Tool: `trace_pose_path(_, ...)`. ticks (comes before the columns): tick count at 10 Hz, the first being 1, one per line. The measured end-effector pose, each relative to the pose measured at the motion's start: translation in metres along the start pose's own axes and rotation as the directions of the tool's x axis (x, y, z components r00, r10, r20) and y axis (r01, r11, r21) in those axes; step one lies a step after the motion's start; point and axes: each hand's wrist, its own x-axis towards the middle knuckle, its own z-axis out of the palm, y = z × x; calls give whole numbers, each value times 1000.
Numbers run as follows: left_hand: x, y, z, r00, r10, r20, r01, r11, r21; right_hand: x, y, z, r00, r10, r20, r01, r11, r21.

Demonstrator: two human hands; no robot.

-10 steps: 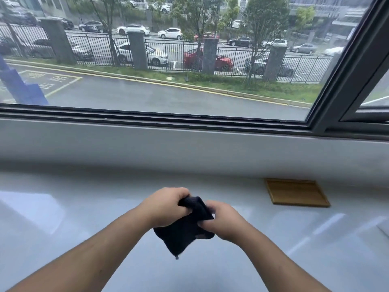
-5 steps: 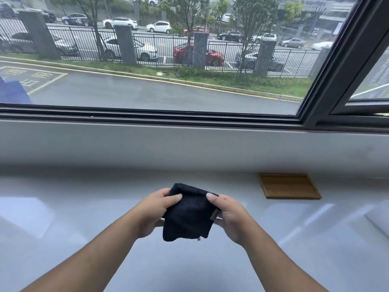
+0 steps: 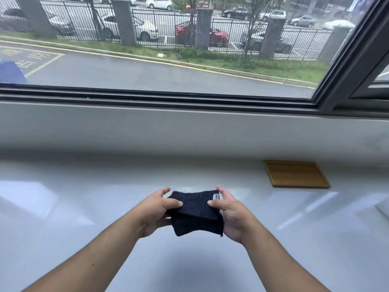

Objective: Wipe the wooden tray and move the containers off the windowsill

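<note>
1. Since the dark cloth (image 3: 196, 211) is being folded into a pad above the windowsill (image 3: 84, 207), I'd call this prep: wiping not yet begun.
2. Next move probably means carrying it to the wooden tray (image 3: 295, 174), which lies flat on the sill, up and right of the cloth, well apart.
3. Left hand (image 3: 155, 209) and right hand (image 3: 229, 213) both pinch the cloth's side edges, thumbs on top, other fingers loosely curled.
4. No containers visible.
</note>
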Motion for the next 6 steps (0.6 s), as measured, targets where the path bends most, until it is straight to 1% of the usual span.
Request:
trace_pose_path(1, 5, -7, -3, 999, 15, -36, -12, 997, 80, 6, 5, -2, 997, -24, -76, 14, 992, -124)
trace_pose_path(2, 14, -27, -5, 995, 58, -79, -43, 984, 175, 14, 23, -6, 989, -36, -147, -11, 952, -305)
trace_pose_path(3, 25, -56, -8, 983, 98, -154, -42, 941, 335, 25, 56, -17, 978, -15, -209, -93, 863, -497)
trace_pose_path(4, 34, -91, -15, 971, 162, -175, 41, 608, 793, 29, 90, -22, 966, -139, -220, -147, 404, -903)
trace_pose_path(5, 41, -109, -17, 972, 214, -98, 3, 403, 915, 36, 104, -21, 970, -228, -82, -45, 166, -985)
trace_pose_path(6, 36, -97, -11, 946, 320, -58, -34, 275, 961, 36, 92, -13, 951, -310, -4, -7, -7, -1000)
